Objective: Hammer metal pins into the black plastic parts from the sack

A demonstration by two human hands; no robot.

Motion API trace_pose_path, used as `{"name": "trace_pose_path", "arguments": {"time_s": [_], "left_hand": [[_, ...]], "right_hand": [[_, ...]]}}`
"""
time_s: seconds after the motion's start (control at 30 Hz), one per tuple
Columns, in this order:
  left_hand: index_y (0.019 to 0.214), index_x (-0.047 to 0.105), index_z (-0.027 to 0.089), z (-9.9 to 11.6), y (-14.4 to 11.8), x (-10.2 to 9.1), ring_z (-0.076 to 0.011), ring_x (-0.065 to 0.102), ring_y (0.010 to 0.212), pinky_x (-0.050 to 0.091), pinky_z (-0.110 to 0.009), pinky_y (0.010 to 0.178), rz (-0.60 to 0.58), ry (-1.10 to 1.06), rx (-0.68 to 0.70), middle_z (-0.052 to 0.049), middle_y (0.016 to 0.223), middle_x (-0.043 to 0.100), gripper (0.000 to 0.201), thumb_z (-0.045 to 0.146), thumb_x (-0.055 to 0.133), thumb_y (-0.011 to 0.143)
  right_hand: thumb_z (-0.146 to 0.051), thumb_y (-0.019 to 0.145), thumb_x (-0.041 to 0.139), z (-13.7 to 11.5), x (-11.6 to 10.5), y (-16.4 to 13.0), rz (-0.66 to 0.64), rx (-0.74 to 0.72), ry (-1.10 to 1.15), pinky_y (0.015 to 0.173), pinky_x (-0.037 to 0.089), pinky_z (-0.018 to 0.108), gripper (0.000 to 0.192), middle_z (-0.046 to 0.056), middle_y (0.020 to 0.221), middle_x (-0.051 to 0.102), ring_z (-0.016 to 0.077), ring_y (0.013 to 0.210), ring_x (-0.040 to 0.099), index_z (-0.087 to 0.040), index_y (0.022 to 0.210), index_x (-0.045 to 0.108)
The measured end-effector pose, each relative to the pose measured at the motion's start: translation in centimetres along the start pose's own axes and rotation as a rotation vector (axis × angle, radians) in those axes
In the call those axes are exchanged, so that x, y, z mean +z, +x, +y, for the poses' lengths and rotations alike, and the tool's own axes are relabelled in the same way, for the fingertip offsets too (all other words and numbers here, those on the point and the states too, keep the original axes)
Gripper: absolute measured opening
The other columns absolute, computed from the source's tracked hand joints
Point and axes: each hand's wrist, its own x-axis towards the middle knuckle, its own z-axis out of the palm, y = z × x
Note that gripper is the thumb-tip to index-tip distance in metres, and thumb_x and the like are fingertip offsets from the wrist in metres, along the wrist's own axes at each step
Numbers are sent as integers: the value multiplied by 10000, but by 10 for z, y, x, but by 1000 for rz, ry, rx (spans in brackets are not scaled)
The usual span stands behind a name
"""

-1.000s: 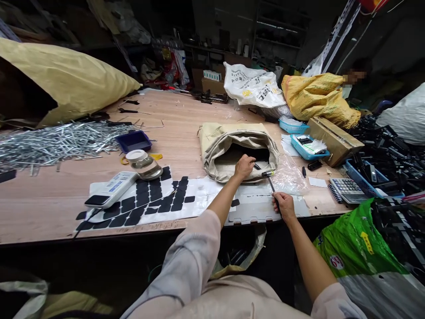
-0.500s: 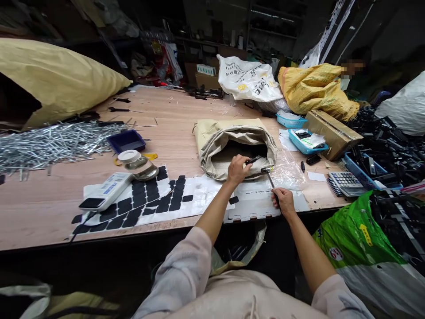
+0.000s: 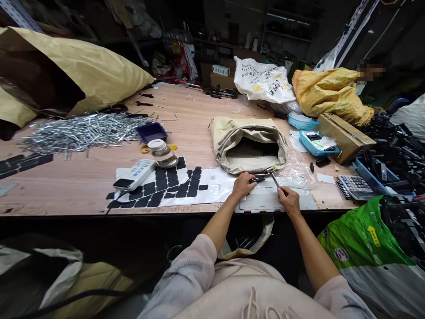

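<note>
My left hand [image 3: 243, 185] rests on the white sheet [image 3: 272, 200] at the table's near edge, pinching a small black part [image 3: 258, 179]. My right hand [image 3: 289, 199] grips the dark handle of a small hammer [image 3: 272, 174], whose metal head lies just in front of the open beige sack [image 3: 249, 142]. The hammer head sits right beside the black part. The two hands are close together, below the sack's mouth.
Black adhesive pads on white backing [image 3: 172, 184], a white handheld device [image 3: 134, 176] and a jar [image 3: 162, 153] lie to the left. A pile of metal rods [image 3: 83, 132], a blue tray [image 3: 152, 132], a calculator [image 3: 355, 186], a cardboard box [image 3: 345, 137] and bags crowd the wooden table [image 3: 66, 190]. A person sits far right.
My left hand came out of the sack with the small black part and set it on the white sheet. My right hand drew the hammer closer to it.
</note>
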Motion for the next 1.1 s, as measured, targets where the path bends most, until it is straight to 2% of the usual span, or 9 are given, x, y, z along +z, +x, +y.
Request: {"name": "trace_pose_path", "arguments": {"time_s": [0.17,0.4,0.7,0.83,0.9,0.97,1.03,1.1], "left_hand": [[1045,773,225,2,-1,0,-193,590,959,473,-290,783,-5,-27,-21,-30,953,634,198,273,694,870],[1052,785,220,-1,1,1,-178,587,946,476,-283,781,-9,-25,-14,-30,964,622,203,277,685,885],[1042,781,229,1,1,0,-194,590,959,482,-288,787,-18,-8,-31,-31,972,619,205,271,699,858],[1048,780,230,1,0,0,-193,593,954,482,-289,785,-14,-9,-39,-26,957,616,217,268,703,849],[1046,780,226,1,0,0,-191,595,958,483,-292,793,-9,-24,-32,-25,959,620,216,260,705,846],[1041,780,218,1,1,0,-191,596,961,487,-296,801,-8,-37,-28,-29,963,625,212,251,703,847],[1033,778,206,3,2,-3,-194,594,962,489,-299,806,-7,-43,-21,-34,954,627,206,247,705,844],[1023,775,195,6,-1,-7,-192,594,940,491,-296,790,-4,-67,-2,-39,944,628,204,256,715,838]], "right_hand": [[-447,848,589,-6,-1,-4,20,-189,-201,735,523,328,304,75,797,755,243,749,694,-205,816,771],[-377,864,566,-6,4,-7,21,-238,-383,780,512,325,251,84,856,763,252,817,695,-232,849,770],[-395,864,590,-14,11,-6,4,-292,-281,819,521,360,256,103,906,766,274,850,710,-222,876,778],[-400,814,624,-10,15,-7,-15,-209,-249,814,540,362,227,92,896,772,278,873,712,-233,843,774],[-443,801,649,-6,13,-4,-26,-118,-136,738,555,336,249,83,875,770,263,841,708,-231,848,769],[-502,789,672,-3,9,1,-69,22,36,569,528,295,308,68,773,741,218,675,671,-210,840,757],[-537,755,703,-1,3,9,-123,185,220,413,432,257,363,35,646,672,156,491,564,-179,805,732],[-536,704,739,-1,-2,16,-150,303,368,348,362,233,389,7,583,615,117,417,485,-154,775,710]]}}
